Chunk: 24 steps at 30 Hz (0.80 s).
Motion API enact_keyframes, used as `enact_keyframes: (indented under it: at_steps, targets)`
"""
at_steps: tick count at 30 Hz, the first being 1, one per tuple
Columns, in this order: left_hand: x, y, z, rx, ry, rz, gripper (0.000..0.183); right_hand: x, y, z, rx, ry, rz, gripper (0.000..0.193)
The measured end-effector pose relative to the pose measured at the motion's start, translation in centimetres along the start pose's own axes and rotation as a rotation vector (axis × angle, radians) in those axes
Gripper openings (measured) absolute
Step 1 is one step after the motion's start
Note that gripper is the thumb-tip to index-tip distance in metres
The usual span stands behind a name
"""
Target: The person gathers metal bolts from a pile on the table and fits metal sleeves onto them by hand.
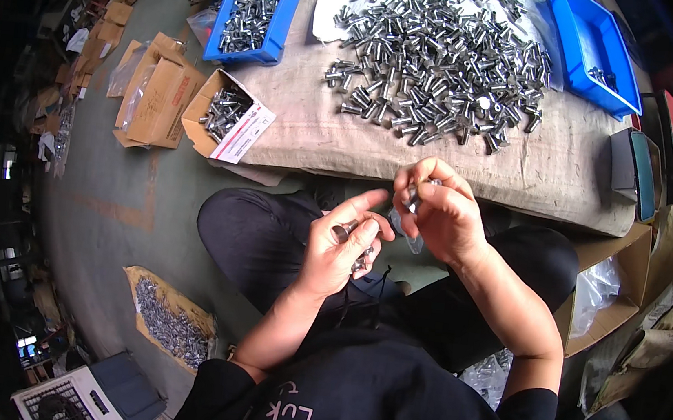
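Shiny metal bolts point(442, 65) lie in a broad pile on the cloth-covered table point(296, 124) in front of me. Over my lap, my left hand point(330, 250) is closed round a few bolts point(343, 232), with its index finger stretched towards the right hand. Just right of it and a little higher, by the table's near edge, my right hand point(450, 218) pinches a small metal bolt point(413, 198) between thumb and fingers. Its lower end is partly hidden by the fingers. The two hands are close but apart.
A blue bin point(289, 16) full of bolts stands at the table's far left; another blue bin point(623, 97) at the right holds a few. A small carton point(241, 138) of bolts sits at the left corner. Cardboard boxes point(163, 102) and a tray of metal parts point(169, 324) are on the floor.
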<state>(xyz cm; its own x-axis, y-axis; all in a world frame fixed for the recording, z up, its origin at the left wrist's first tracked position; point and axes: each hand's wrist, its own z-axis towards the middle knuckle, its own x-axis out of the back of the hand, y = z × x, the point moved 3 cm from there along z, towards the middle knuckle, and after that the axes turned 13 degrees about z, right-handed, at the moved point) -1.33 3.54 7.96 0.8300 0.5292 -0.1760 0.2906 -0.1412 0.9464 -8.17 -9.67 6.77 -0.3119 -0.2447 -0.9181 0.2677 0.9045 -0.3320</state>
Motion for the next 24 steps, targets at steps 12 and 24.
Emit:
enact_keyframes:
  at_steps: [12, 24]
  targets:
    - [0.8, -0.2, 0.1, -0.014, 0.073, 0.305, 0.046, -1.7, 1.1, -0.6, 0.259, -0.386, -1.298, 0.029]
    - [1.5, 0.8, 0.1, 0.096, -0.089, -0.087, 0.064, -0.2, 2.4, -0.8, -0.217, -0.301, -0.389, 0.021]
